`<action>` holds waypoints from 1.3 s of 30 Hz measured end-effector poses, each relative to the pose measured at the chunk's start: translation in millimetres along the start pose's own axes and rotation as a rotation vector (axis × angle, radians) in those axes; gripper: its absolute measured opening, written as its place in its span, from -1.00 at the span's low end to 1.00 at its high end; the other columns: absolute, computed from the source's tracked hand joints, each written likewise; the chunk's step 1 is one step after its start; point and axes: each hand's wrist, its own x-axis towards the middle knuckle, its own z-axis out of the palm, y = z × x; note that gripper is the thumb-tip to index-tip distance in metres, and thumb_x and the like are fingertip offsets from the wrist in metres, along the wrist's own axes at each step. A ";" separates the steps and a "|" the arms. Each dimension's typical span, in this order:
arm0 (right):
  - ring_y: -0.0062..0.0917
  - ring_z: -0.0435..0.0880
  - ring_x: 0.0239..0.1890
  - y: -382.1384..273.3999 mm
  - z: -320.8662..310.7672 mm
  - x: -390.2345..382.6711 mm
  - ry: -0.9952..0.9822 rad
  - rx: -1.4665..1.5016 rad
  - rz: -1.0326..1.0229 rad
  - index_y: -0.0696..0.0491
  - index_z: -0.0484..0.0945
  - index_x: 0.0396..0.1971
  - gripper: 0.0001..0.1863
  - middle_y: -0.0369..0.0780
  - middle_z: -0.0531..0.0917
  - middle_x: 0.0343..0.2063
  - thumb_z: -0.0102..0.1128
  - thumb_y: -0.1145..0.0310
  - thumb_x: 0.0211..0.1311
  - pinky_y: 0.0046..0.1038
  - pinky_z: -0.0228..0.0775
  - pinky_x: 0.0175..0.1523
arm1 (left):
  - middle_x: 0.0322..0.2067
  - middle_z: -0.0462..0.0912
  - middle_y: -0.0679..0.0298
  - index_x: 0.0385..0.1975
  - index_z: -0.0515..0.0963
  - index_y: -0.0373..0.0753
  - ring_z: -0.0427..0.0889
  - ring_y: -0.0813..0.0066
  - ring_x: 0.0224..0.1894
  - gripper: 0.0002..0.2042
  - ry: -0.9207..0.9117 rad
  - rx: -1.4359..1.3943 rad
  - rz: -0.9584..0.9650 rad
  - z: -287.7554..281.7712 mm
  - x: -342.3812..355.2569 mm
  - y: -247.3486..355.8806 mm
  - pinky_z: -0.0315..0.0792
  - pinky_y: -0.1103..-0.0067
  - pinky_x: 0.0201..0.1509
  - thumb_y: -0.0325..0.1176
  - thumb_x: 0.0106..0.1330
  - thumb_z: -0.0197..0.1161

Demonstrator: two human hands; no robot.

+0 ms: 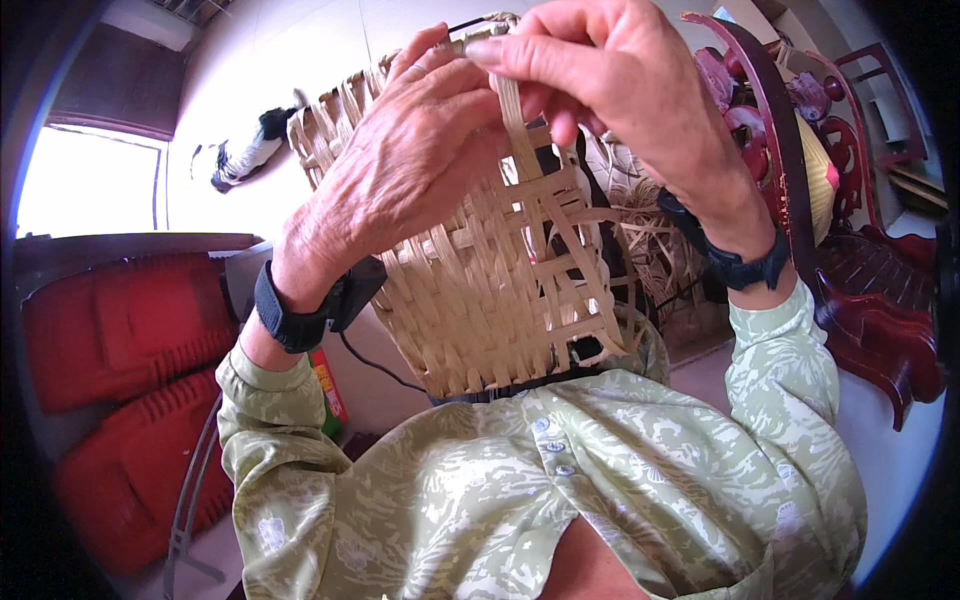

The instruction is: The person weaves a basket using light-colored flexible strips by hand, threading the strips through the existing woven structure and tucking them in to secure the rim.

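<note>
A panel woven from flat tan strips (470,290) stands tilted in front of my chest. Its left part is tightly plaited, while gaps show between the strips on the right. My left hand (420,150) lies over its upper part, fingers bent round the top edge by the rim. Beside it, my right hand (620,90) is closed, thumb and fingers pinching at the top of a flat strip (512,115) that runs down onto the weave. The left fingertips are partly hidden behind the panel's edge and the right hand.
A tangle of loose strips (655,240) lies right of the panel. Farther right stands a carved dark-red wooden chair (775,130). Red ribbed seats (130,330) are at the left. A black-and-white object (245,155) rests on the pale floor. A dark cable (380,365) hangs below my left wrist.
</note>
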 end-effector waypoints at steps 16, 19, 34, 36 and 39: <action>-0.74 0.44 -0.76 -46.1 -22.5 21.1 -0.103 0.857 0.330 0.28 0.63 -0.32 -0.73 -0.23 0.66 -0.61 0.16 0.33 0.42 -0.68 0.30 -0.64 | -0.53 0.54 0.24 -0.44 0.70 -0.26 0.57 0.29 -0.29 -0.85 0.290 -0.040 -0.092 17.2 0.3 4.9 0.19 0.25 0.32 -0.34 0.25 0.27; -0.74 0.38 -0.81 -56.1 -17.6 16.4 -0.073 0.479 0.007 0.36 0.59 -0.16 -0.64 -0.29 0.59 -0.70 0.11 0.27 0.46 -0.70 0.33 -0.63 | -0.53 0.53 0.25 -0.44 0.69 -0.26 0.56 0.29 -0.31 -0.86 0.279 -0.050 -0.090 13.1 1.1 7.5 0.18 0.24 0.32 -0.34 0.25 0.29; -0.82 0.41 -0.68 48.4 24.3 7.3 0.089 0.213 0.027 0.13 0.69 -0.27 -0.69 -0.38 0.66 -0.57 0.16 0.17 0.44 -0.69 0.28 -0.56 | -0.53 0.70 0.33 -0.34 0.56 -0.17 0.68 0.31 -0.41 -0.84 0.387 -0.013 -0.187 -2.1 -7.1 22.7 0.17 0.19 0.37 -0.51 0.11 0.37; -0.83 0.42 -0.65 44.3 22.9 8.1 0.083 0.137 0.003 0.13 0.68 -0.24 -0.70 -0.39 0.67 -0.56 0.18 0.18 0.43 -0.68 0.29 -0.54 | -0.52 0.72 0.35 -0.29 0.53 -0.17 0.70 0.33 -0.39 -0.78 0.372 0.050 -0.296 -9.1 -6.7 30.4 0.17 0.17 0.35 -0.50 0.08 0.39; -0.78 0.52 -0.59 42.5 25.7 2.8 0.079 0.075 -0.032 0.13 0.68 -0.14 -0.71 -0.36 0.70 -0.52 0.19 0.20 0.41 -0.65 0.36 -0.49 | -0.47 0.75 0.33 -0.20 0.53 -0.17 0.72 0.31 -0.32 -0.71 0.328 0.202 -0.283 -17.4 -9.8 27.9 0.15 0.16 0.32 -0.46 0.06 0.40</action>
